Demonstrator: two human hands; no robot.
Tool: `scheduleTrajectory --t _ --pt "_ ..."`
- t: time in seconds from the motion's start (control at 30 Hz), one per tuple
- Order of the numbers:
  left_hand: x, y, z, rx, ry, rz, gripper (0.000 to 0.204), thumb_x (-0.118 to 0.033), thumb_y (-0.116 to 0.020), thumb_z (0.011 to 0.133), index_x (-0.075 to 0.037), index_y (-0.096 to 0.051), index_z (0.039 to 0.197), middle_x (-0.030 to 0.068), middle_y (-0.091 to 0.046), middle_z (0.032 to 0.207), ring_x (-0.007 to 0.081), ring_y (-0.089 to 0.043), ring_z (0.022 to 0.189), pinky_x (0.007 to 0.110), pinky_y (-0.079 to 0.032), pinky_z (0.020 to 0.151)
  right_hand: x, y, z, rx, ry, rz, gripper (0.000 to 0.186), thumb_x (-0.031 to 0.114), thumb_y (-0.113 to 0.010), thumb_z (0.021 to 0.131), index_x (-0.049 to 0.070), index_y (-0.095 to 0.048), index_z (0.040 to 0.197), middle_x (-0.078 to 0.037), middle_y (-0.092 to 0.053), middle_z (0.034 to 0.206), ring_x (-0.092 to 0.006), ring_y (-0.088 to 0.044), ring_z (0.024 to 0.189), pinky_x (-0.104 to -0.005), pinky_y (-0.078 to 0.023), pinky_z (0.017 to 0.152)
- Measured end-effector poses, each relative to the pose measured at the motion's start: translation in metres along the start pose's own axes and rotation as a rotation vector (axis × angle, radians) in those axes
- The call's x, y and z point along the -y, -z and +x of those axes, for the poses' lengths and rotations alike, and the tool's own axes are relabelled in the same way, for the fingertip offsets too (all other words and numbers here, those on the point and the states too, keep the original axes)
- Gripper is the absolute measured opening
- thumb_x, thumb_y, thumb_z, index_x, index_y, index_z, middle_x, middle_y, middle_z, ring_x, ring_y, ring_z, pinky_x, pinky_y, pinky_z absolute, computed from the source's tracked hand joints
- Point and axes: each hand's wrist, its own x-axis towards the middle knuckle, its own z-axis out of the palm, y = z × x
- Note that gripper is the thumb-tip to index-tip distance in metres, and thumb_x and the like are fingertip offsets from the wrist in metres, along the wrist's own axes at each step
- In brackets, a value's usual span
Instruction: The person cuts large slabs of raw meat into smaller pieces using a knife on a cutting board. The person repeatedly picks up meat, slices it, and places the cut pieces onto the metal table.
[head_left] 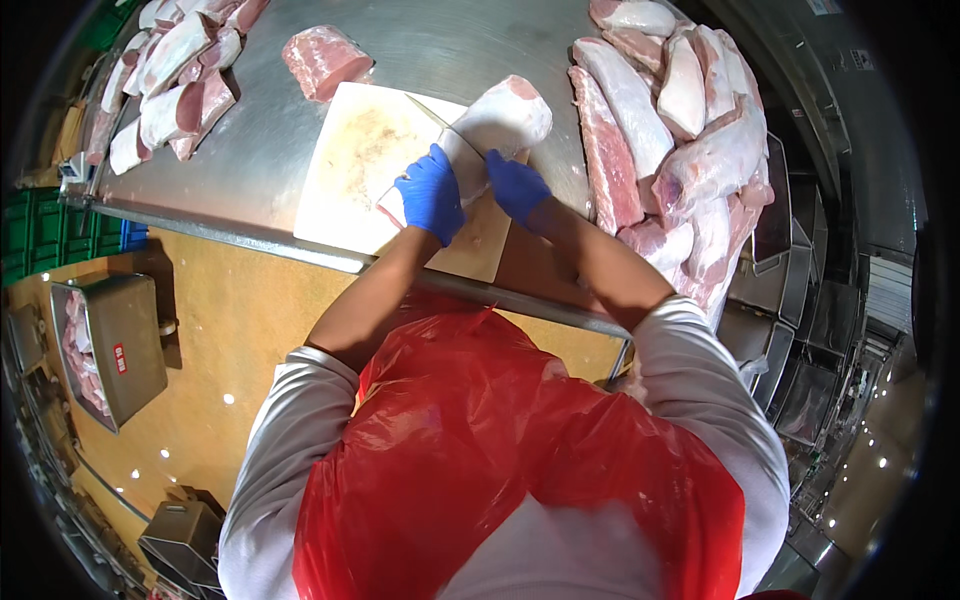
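A long piece of pork loin point(507, 113) lies slantwise across a white cutting board point(340, 170) on a metal table. My left hand point(432, 196), in a blue glove, presses on the near part of the meat. In its own blue glove, my right hand point(517, 186) is closed round the handle of a knife point(440, 121). The blade lies across the loin and its tip points to the far left, over the board. The knife handle is hidden inside my fist.
Large uncut loins point(625, 105) are heaped at the table's right. Cut pieces point(180, 90) are piled at the far left, and a single chunk point(325, 62) sits just beyond the board. A metal bin of meat point(130, 340) and green crates point(60, 235) stand left, below table height.
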Motion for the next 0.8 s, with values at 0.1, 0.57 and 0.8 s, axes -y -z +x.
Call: scheduleTrajectory --t 0.1,0.57,0.8 --pt "0.016 0.011 0.012 0.045 -0.018 -0.167 0.082 -0.033 -0.084 0.064 0.000 -0.042 0.126 0.0161 -0.062 0.101 0.0342 -0.064 0.098 0.051 -0.051 0.082 -0.023 -0.023 0.023 -0.174 0.226 -0.327 0.035 0.026 -0.037 0.103 0.004 -0.058 0.121 -0.025 -0.065 0.104 -0.0351 -0.064 0.092 -0.0427 -0.050 0.085" --pt "0.165 0.124 0.035 0.255 0.251 -1.932 0.036 -0.017 -0.066 0.086 -0.001 -0.062 0.119 0.0106 -0.065 0.106 0.0229 -0.063 0.097 0.036 -0.054 0.092 -0.200 -0.063 -0.200 -0.353 0.080 -0.257 0.028 0.021 -0.051 0.099 -0.001 -0.046 0.117 -0.028 -0.062 0.070 -0.0486 -0.061 0.065 -0.0570 -0.045 0.054" --pt "0.220 0.240 0.154 -0.686 0.437 -2.080 0.052 -0.039 -0.060 0.093 -0.004 -0.056 0.132 0.0174 -0.066 0.121 0.0348 -0.066 0.102 0.045 -0.050 0.097 -0.182 -0.094 -0.179 -0.552 0.039 -0.021 0.025 0.022 -0.053 0.099 -0.001 -0.046 0.108 -0.033 -0.060 0.074 -0.0530 -0.059 0.070 -0.0589 -0.041 0.054"
